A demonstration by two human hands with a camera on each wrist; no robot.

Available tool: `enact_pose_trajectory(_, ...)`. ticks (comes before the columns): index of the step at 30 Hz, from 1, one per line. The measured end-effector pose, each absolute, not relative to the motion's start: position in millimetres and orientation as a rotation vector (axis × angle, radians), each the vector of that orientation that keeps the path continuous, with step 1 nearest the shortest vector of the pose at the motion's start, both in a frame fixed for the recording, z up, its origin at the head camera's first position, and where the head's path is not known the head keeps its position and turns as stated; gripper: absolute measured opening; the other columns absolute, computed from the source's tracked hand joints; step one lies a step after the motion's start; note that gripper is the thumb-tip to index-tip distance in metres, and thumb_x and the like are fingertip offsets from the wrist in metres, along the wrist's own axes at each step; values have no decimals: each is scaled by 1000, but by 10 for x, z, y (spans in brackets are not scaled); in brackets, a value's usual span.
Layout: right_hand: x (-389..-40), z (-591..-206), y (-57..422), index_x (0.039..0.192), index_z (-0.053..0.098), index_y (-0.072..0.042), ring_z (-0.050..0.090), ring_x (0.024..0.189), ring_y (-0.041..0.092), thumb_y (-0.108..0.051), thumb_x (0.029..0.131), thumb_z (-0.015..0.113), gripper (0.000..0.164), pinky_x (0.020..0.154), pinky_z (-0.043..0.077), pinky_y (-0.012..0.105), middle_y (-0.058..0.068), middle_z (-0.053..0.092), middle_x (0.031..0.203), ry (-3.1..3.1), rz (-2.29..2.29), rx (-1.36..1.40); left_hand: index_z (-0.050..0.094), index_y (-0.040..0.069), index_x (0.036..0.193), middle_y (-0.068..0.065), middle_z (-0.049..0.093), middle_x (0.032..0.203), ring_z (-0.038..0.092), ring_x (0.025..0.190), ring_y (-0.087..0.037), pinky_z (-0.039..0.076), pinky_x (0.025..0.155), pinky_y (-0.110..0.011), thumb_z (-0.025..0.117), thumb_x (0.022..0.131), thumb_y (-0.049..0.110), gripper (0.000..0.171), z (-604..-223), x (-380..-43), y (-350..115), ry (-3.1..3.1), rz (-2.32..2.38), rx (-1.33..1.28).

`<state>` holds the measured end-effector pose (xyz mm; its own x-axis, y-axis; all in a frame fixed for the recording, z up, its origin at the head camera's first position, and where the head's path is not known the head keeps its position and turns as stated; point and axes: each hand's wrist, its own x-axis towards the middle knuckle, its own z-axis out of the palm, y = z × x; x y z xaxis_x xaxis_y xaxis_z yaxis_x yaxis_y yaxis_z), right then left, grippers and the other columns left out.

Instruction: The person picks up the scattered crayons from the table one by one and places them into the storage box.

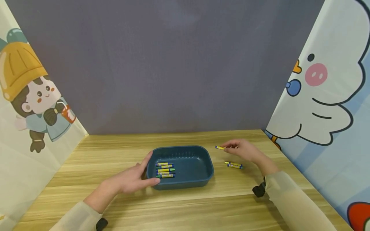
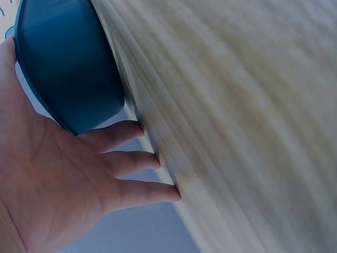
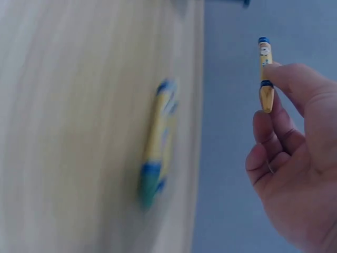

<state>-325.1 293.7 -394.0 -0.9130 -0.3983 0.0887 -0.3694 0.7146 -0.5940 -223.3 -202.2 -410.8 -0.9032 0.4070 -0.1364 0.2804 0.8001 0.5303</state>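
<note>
A: Make the blue tray (image 1: 185,185) the clock's centre, twelve on the far side. What comes nearest?

B: The wooden table (image 1: 173,208) at six, then a pale left sleeve (image 1: 76,219) toward eight and a pale right sleeve (image 1: 297,202) toward four, each with something black at the wrist.

A: And the left hand (image 1: 133,179)?

B: Between eight and nine, against the tray's end. Its fingers are straight and spread wide, the thumb on the near rim and the index finger at the rim around ten. The left wrist view shows the other three stretched down toward the table.

A: What's inside?

B: A close row of yellow-wrapped crayons (image 1: 165,170), on the tray's floor toward nine. Some have green tips.

A: Any outside?

B: Two loose crayons (image 1: 234,165) at three, lying side by side on the table.

A: The right hand (image 1: 242,150)?

B: Beyond them, between two and three. Thumb and finger pinch a gold-tipped crayon (image 1: 218,147), its tip toward the palm; the other fingers curl loosely. That crayon is at two, near the tray but outside it.

A: Farthest off?

B: A grey backdrop (image 1: 179,70) at twelve, with printed sheets (image 1: 326,106) at ten and two.
</note>
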Motion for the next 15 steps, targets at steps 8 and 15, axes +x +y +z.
enact_pose_trajectory(8,-3135,-3681,2354,128,83,-21,60,87,19,-27,106,75,24,73,50,31,-2,76,104,2799,-1092,-810,-6,22,178,-34,52,162,45,153,-58,45,119,-69,65,100,74,118,-4087,-2237,-2020,2742,755,548)
enact_pose_trajectory(15,-3040,-3619,1865,126,84,-21,59,87,17,-21,105,76,22,71,50,29,-2,75,108,2700,-1116,-955,-6,21,179,-35,52,161,50,151,-55,46,118,-67,65,100,74,118,-4090,-2233,-2026,2744,747,544)
